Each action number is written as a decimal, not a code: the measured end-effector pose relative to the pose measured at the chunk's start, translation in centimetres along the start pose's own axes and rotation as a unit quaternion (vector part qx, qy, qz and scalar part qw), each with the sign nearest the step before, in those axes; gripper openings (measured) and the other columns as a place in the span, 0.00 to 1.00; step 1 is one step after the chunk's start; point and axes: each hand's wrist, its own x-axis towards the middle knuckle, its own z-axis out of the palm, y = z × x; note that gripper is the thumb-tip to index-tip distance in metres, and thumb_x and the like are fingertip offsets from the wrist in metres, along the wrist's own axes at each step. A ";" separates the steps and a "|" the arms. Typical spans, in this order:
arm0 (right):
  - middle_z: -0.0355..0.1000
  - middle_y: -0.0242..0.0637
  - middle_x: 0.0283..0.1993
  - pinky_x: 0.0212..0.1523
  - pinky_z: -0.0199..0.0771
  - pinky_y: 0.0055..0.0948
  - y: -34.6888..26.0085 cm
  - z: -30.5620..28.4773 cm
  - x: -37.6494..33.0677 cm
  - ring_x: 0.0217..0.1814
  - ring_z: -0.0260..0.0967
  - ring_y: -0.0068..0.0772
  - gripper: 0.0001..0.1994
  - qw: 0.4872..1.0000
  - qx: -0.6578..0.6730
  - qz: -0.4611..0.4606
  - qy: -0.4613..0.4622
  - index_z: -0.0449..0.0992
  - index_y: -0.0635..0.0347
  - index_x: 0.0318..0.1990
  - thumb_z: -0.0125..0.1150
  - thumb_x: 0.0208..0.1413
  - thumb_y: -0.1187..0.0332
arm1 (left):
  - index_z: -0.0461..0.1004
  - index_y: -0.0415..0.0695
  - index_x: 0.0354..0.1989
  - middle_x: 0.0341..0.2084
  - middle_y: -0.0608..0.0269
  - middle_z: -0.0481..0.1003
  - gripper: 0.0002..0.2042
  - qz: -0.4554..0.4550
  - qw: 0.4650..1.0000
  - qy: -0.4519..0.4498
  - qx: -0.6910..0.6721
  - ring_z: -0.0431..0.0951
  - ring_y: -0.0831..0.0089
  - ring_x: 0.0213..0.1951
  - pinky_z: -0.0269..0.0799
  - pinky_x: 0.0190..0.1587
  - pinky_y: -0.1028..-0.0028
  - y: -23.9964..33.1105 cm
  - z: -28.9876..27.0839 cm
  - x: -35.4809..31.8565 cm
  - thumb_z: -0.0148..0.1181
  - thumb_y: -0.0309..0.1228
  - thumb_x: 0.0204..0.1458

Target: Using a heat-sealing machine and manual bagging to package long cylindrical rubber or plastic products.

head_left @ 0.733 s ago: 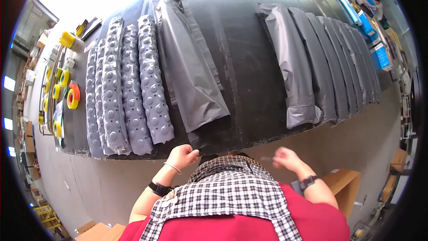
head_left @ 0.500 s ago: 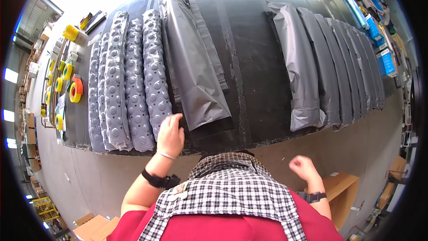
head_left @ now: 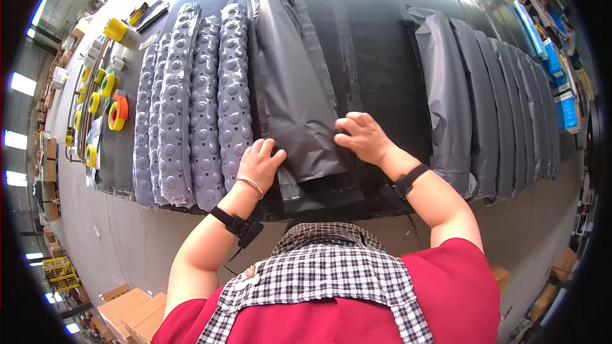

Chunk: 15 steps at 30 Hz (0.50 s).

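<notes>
A long grey plastic bag (head_left: pixel 296 83) lies lengthwise in front of me, bulging with something inside, its near end flattened and creased. A second flat grey bag (head_left: pixel 294 192) shows beneath it at the near end and along its right side. At the left edge, close to the near end, my left hand (head_left: pixel 259 164) is closed with bent fingers on the bag's plastic. Opposite, my right hand (head_left: pixel 366 140) pinches at the right edge with its fingers curled. What fills the bag is hidden.
Rolled grey bubbled mats (head_left: pixel 205 114) in clear wrap lie side by side on the left. Several filled grey bags (head_left: pixel 449 95) form a row on the right of the black table (head_left: pixel 382 83). Tape rolls (head_left: pixel 117 114) sit at the far left; cardboard boxes (head_left: pixel 134 312) stand below.
My right hand has come up from beside my body onto the bag's right edge. My left hand has shifted from beside the mats onto the bag's left edge. The view has shifted slightly.
</notes>
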 end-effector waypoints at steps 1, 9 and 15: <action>0.64 0.25 0.50 0.55 0.64 0.33 0.3 0.1 -0.6 0.58 0.60 0.34 0.06 1.000 -0.017 0.010 -0.010 0.71 0.40 0.35 0.56 0.49 0.66 | 0.72 0.50 0.36 0.42 0.58 0.69 0.10 -0.006 1.000 -0.015 -0.001 0.71 0.59 0.49 0.71 0.50 0.62 -0.2 -0.2 -0.2 0.56 0.28 0.43; 0.66 0.28 0.57 0.59 0.66 0.33 -0.3 0.7 0.6 0.61 0.61 0.34 0.07 0.988 -0.009 -0.149 0.028 0.70 0.42 0.35 0.59 0.47 0.65 | 0.70 0.50 0.35 0.51 0.57 0.68 0.09 0.129 0.990 0.053 0.017 0.68 0.59 0.57 0.68 0.58 0.60 0.6 0.2 0.5 0.57 0.31 0.44; 0.68 0.33 0.57 0.61 0.68 0.36 0.2 -0.1 -0.5 0.65 0.63 0.37 0.03 0.988 0.044 -0.143 -0.036 0.70 0.50 0.29 0.58 0.48 0.67 | 0.70 0.45 0.33 0.54 0.54 0.69 0.07 0.098 0.994 -0.009 -0.036 0.70 0.56 0.59 0.68 0.61 0.58 0.1 0.4 -0.6 0.56 0.30 0.44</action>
